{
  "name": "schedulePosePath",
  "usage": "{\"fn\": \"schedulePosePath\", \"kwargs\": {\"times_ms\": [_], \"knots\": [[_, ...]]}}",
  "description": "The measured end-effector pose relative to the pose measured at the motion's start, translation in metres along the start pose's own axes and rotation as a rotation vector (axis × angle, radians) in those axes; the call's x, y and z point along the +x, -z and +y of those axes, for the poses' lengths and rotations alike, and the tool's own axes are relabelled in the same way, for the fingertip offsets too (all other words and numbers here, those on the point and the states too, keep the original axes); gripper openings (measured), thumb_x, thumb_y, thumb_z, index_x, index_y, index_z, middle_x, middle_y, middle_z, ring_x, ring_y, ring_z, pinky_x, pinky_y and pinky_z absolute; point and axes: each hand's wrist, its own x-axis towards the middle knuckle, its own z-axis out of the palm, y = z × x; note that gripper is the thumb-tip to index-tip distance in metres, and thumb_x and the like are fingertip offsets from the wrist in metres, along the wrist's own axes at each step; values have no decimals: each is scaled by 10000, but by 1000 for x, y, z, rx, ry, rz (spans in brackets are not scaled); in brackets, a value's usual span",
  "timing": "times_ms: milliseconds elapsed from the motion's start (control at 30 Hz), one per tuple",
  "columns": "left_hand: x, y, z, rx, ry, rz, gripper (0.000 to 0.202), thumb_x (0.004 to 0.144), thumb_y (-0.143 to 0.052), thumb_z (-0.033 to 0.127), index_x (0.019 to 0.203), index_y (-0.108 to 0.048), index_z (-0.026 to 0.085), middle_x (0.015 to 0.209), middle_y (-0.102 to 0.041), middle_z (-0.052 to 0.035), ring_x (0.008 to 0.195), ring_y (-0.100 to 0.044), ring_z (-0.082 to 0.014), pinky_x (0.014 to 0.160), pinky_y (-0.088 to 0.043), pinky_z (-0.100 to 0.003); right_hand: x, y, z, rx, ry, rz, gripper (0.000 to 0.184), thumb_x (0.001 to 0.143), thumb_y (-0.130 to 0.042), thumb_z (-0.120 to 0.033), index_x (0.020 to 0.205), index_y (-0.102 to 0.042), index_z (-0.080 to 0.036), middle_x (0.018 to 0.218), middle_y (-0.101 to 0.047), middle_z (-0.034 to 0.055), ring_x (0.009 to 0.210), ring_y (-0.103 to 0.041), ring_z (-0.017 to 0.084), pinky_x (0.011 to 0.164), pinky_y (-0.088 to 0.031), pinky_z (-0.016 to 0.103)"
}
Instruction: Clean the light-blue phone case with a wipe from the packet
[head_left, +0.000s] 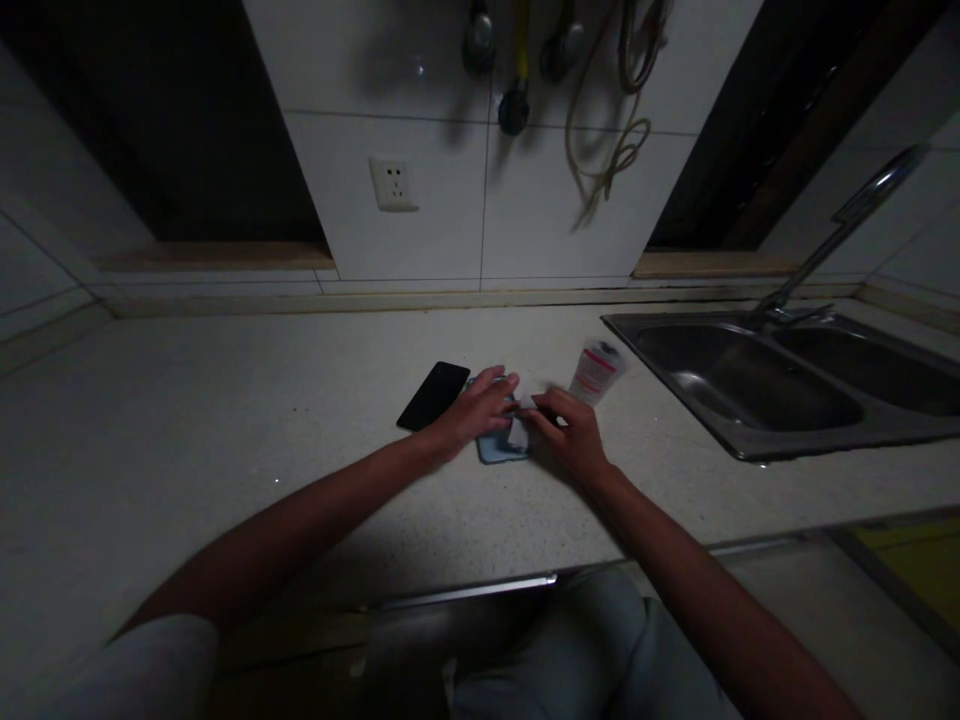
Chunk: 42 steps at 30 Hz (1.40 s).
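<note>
1. The flat blue item [499, 450] lies on the pale surface [322, 390], partly under the left hand [478, 408]; a small white piece [519, 433] sits over its right side.
2. The blue item could slide or twist if the left hand bears down unevenly while the right hand [568, 425] pulls.
3. The white piece could tear or slip free, since only fingertips seem to hold it.
4. A sweep of the right hand could topple the clear cup [595, 372] just behind it; the left could nudge the black slab [435, 394] close beside it.
5. The left forearm reaches in, palm down; whether its fingers grip or merely press cannot be told.
6. The right wrist bends inward, thumb and forefinger apparently pinched together on the white piece.
</note>
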Motion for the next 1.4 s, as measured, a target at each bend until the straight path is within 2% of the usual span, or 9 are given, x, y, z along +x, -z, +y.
{"fn": "schedulePosePath", "kwargs": {"times_ms": [133, 200, 367, 600, 733, 833, 1033, 1200, 1400], "knots": [[1, 18, 5, 808, -287, 140, 432, 877, -636, 316, 1275, -581, 159, 1189, -644, -174, 1086, -616, -319, 974, -436, -450, 1, -1, 4, -7, -47, 50, 191, 883, -668, -336, 755, -621, -203, 678, -518, -5, 612, -472, 154, 574, -369, 297], [-1, 25, 2, 1061, -327, 142, 414, 880, -628, 363, 1237, -613, 154, 1111, -665, -187, 1096, -611, -373, 992, -405, -498, 1, -2, 6, -3, -66, 46, 195, 868, -678, -332, 752, -579, -210, 716, -506, -2, 631, -467, 157, 581, -370, 297], [-1, 31, -14, 1160, -221, 143, 365, 787, -741, 401, 1057, -664, 168, 929, -695, -165, 995, -650, -389, 929, -434, -474, 0, -7, 10, -38, -122, -13, 184, 843, -669, -340, 791, -539, -220, 737, -495, -7, 657, -454, 167, 598, -357, 296], [0, 29, -5, 1422, -164, 22, 414, 871, -527, 176, 1281, -575, 140, 1036, -709, -197, 920, -686, -328, 793, -468, -393, -3, -8, 13, -48, -171, -146, 169, 860, -623, -360, 806, -569, -209, 683, -530, -16, 606, -435, 147, 588, -342, 278], [3, 28, -2, 1114, -173, 40, 506, 769, -632, 148, 1272, -574, 144, 800, -694, -94, 720, -667, -241, 656, -461, -312, -4, -8, 15, -47, -192, -254, 181, 872, -595, -374, 815, -572, -204, 692, -556, -11, 615, -461, 151, 593, -351, 276], [8, 27, -6, 660, 18, 3, 580, 706, -688, 151, 1270, -554, 156, 717, -654, -20, 561, -602, -160, 560, -456, -267, -4, -7, 16, -55, -196, -278, 181, 869, -595, -372, 813, -583, -201, 697, -575, -6, 620, -478, 151, 597, -354, 274], [12, 20, -19, -89, 266, -231, 241, 646, -660, 144, 886, -642, 139, 780, -669, -46, 661, -610, -138, 689, -536, -297, -3, -6, 14, -14, -227, -148, 180, 852, -637, -378, 827, -604, -203, 693, -589, -13, 602, -490, 146, 575, -361, 265], [10, 12, -31, -317, 277, -187, 210, 653, -576, 189, 852, -634, 155, 735, -667, -54, 703, -634, -195, 735, -525, -339, -1, -7, 11, 18, -231, -40, 167, 857, -635, -370, 829, -614, -208, 698, -596, -16, 602, -486, 147, 573, -365, 267], [12, 9, -41, -425, 197, -184, 394, 620, -577, 201, 1000, -657, 139, 772, -706, -78, 740, -668, -245, 776, -523, -389, -2, -6, 9, 30, -235, 7, 133, 847, -636, -334, 852, -637, -201, 725, -604, -3, 629, -505, 156, 591, -381, 278]]}}
